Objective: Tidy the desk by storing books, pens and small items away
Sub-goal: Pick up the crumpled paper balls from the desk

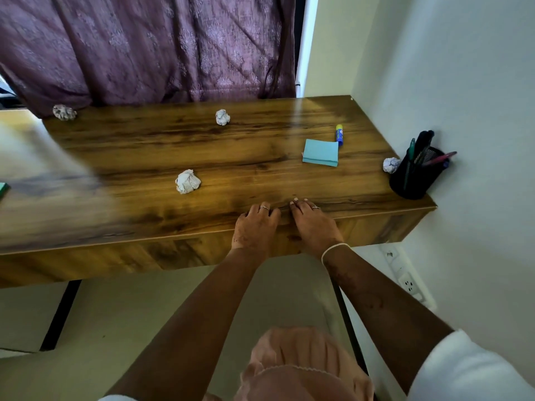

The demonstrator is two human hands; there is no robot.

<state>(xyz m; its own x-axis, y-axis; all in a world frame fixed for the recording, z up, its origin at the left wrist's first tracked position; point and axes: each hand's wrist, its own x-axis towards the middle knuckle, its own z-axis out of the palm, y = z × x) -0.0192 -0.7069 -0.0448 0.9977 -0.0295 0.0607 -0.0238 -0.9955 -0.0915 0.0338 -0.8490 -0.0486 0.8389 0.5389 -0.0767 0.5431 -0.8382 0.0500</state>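
My left hand (254, 227) and my right hand (314, 225) rest side by side on the front edge of the wooden desk (144, 215), fingers loosely spread, holding nothing. A blue sticky-note pad (320, 152) lies at the right, with a blue and yellow glue stick (339, 134) just behind it. Several crumpled paper balls lie about: one mid-desk (187, 181), one at the back middle (222, 117), one at the back left (64, 112), one (390, 164) beside a black mesh pen holder (414, 176) with pens at the right end.
A purple curtain (150, 47) hangs behind the desk. A white wall (469, 82) borders the right end, with a socket strip (405, 276) below. A green object (3, 190) peeks in at the left edge. Black desk legs (62, 311) stand on the pale floor.
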